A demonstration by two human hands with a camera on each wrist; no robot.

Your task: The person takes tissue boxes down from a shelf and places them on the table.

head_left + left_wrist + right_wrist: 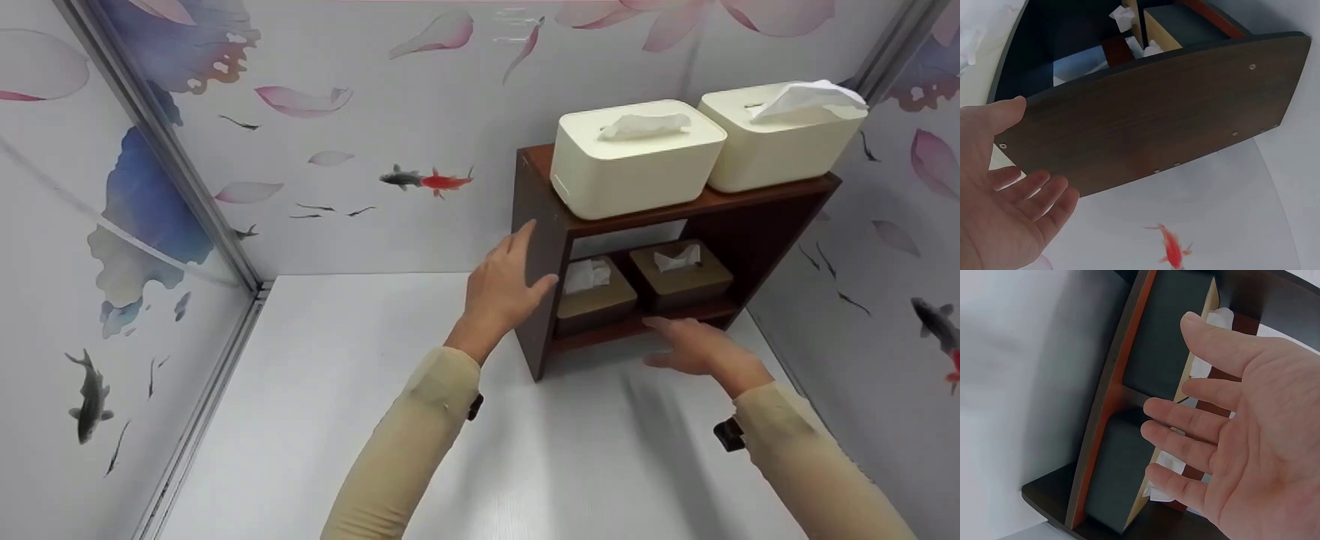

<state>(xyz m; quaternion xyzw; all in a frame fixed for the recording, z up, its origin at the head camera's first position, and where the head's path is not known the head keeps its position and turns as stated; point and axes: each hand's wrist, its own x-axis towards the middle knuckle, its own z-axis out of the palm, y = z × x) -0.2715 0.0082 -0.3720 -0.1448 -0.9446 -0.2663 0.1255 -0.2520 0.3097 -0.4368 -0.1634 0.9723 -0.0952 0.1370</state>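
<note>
A dark brown wooden shelf (541,259) stands against the back wall. My left hand (501,289) is beside its left side panel, fingers spread and holding nothing. In the left wrist view that panel (1157,118) fills the middle, with the thumb near its front edge. My right hand (701,346) hovers in front of the lower shelf board, its fingers extended and the palm bare. Past those fingers, the right wrist view shows two dark tissue boxes with light wooden lids, one nearer the top (1165,332) and one lower (1120,467).
Two cream tissue boxes, a left one (637,165) and a right one (784,139), sit on the shelf top. Brown tissue boxes (600,304) stand side by side on the lower board. Printed walls (337,135) enclose the white floor (360,390) on three sides.
</note>
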